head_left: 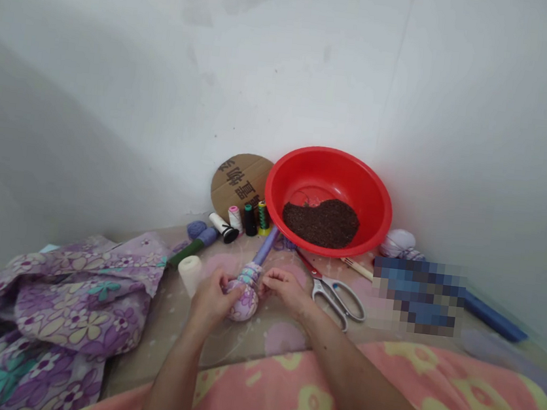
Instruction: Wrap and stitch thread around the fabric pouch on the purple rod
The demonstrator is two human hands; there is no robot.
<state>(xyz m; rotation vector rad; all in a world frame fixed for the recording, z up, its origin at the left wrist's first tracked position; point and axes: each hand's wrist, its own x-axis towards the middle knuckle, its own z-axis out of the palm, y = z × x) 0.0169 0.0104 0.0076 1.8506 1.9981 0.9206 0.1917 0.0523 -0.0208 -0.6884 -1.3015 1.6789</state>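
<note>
My left hand (216,297) is closed around the round, padded end of a floral cloth-covered stick (245,299), with the thumb pressed on the purple flowered fabric. A band of pale windings circles the stick's neck. Its purple handle (266,247) points away, towards the red basin. Beside the neck, my right hand (286,289) is closed in a pinch; whatever lies between its fingertips is too small to make out. To the left of my left hand stands a cream thread cone (189,273). Grey-handled scissors (330,290) lie just beyond my right hand.
A red basin (377,203) holds dark seeds or grains (323,224). Several thread spools (250,220) line up near a cardboard disc (239,184). Flowered fabric (84,302) is heaped at left. A white ball (399,241) and a blurred blue item (416,294) lie at right.
</note>
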